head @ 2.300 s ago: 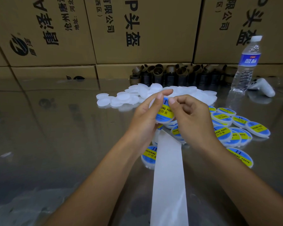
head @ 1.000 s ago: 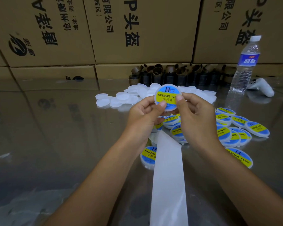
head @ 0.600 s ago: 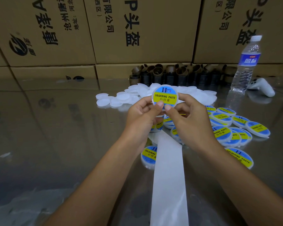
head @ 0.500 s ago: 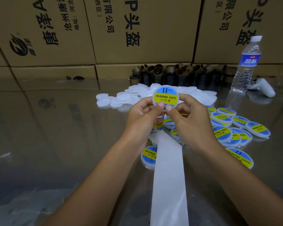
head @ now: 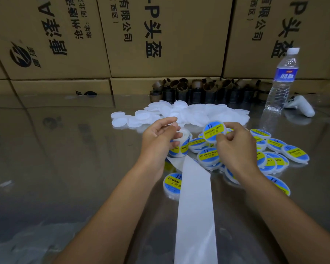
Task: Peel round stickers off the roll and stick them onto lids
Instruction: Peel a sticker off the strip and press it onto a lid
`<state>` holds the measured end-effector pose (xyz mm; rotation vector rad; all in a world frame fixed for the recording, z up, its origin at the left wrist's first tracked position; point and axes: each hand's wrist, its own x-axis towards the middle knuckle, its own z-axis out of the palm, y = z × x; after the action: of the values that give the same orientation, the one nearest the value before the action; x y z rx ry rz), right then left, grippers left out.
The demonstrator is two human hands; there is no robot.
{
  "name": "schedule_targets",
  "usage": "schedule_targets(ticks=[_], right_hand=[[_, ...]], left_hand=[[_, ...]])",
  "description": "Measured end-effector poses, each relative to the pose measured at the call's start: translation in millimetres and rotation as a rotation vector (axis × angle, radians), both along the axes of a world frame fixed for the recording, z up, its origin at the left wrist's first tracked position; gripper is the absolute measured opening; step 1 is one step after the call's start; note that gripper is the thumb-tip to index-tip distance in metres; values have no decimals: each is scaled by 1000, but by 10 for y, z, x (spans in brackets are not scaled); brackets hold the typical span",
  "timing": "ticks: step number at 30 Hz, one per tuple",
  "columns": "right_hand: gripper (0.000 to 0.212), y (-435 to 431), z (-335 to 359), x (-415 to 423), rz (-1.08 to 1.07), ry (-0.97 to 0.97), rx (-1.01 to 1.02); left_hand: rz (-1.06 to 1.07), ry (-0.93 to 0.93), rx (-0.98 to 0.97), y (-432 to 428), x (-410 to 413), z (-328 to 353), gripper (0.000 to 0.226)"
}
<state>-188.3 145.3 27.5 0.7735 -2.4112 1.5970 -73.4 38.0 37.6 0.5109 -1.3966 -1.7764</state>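
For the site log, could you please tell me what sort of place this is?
Probably a warehouse or packing room: stacked cartons behind, with plain lids and labelled lids heaped on the table.

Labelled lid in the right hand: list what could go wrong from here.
1. The right hand pinches the labelled lid only at its edge; it might slip onto the crowded finished lids and knock some about.
2. The backing strip runs between both forearms; a forearm could drag it and tug the sticker roll beside the left hand.
3. Plain lids lie right behind; finished ones could get mixed in.
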Motion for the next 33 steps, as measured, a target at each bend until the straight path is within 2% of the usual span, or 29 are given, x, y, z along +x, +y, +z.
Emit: schedule_targets(ticks=[3, 6, 13, 18, 22, 27, 33], right_hand=[[43, 14, -37, -53, -101, 13, 165], [47, 32, -43, -76, -146, 15, 246], [33, 72, -44, -83, -229, 123, 470], [39, 53, -42, -65, -238, 217, 434], [40, 36, -40, -17, -141, 304, 268], [37, 0, -41, 84, -4, 403, 224], [36, -14, -47, 116, 41, 507, 322]], left_hand=[[27, 7, 20, -26, 1, 0, 16], [48, 17, 35, -53, 7, -2, 19], [88, 45, 78, -120, 20, -15, 22], [152, 94, 123, -180, 37, -26, 22], [240, 110, 162, -293, 70, -83, 22], [404, -132, 47, -479, -25, -226, 20], [436, -518, -346, -907, -213, -153, 26]])
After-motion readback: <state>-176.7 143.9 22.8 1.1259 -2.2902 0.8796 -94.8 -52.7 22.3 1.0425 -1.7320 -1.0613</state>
